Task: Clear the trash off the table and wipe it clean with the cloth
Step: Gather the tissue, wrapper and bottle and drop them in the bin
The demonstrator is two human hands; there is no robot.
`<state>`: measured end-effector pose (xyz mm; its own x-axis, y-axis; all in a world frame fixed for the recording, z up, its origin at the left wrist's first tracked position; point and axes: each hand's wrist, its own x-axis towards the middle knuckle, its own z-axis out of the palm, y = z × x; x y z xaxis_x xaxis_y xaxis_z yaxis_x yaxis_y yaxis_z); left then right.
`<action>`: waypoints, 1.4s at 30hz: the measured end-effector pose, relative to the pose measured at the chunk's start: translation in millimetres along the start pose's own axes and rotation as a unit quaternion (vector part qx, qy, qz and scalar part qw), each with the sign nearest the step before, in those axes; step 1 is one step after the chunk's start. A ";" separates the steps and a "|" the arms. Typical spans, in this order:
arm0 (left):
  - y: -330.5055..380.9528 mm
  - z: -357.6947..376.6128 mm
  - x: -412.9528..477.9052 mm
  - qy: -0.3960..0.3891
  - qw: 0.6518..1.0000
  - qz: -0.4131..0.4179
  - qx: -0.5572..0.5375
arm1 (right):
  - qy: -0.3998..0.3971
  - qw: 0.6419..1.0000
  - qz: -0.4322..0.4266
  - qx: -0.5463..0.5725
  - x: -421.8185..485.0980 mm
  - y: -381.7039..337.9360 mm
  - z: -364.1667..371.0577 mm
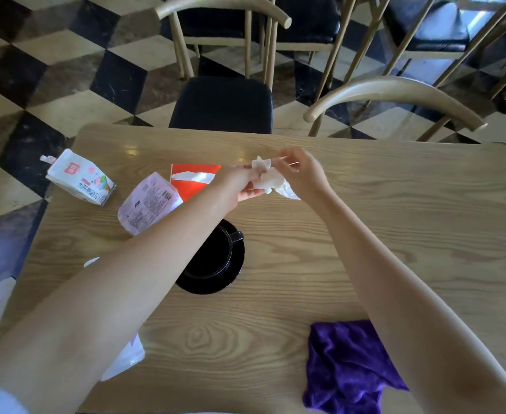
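Nearest, the purple cloth [347, 369] lies untouched by the table [395, 222] edge. Past the black cup [213, 252], both hands, left [240, 183] and right [299, 171], pinch crumpled tissue [268, 177] above mid-table. It looks weightless, soft, tearable; best bunched whole.

The table [365, 204] is pale wood-grain with a soft sheen. A fluffy purple cloth [347, 366] lies on it, with crumpled white paper tissue [268, 179], a glossy black cup [213, 258] and shiny plastic wrappers [148, 203].
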<state>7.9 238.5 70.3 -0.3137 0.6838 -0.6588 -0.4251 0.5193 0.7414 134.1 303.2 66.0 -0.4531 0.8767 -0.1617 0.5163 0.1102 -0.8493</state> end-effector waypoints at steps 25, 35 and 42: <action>-3.7 -15.3 26.8 0.056 0.997 0.009 0.049 | 0.007 1.000 -0.008 -0.015 46.5 23.6 10.2; 4.3 -42.8 -5.4 0.008 0.993 0.022 -0.118 | -0.104 0.985 -0.135 -0.031 6.1 -10.1 30.3; -7.1 -89.0 -22.0 -0.041 0.996 0.071 -0.033 | -0.086 0.977 -0.189 -0.043 -11.7 -28.9 64.9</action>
<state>-57.7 174.2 68.2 -0.3059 0.7885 -0.5336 -0.4380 0.3810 0.8142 77.3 259.4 59.8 -0.7358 0.6738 0.0673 0.3435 0.4570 -0.8205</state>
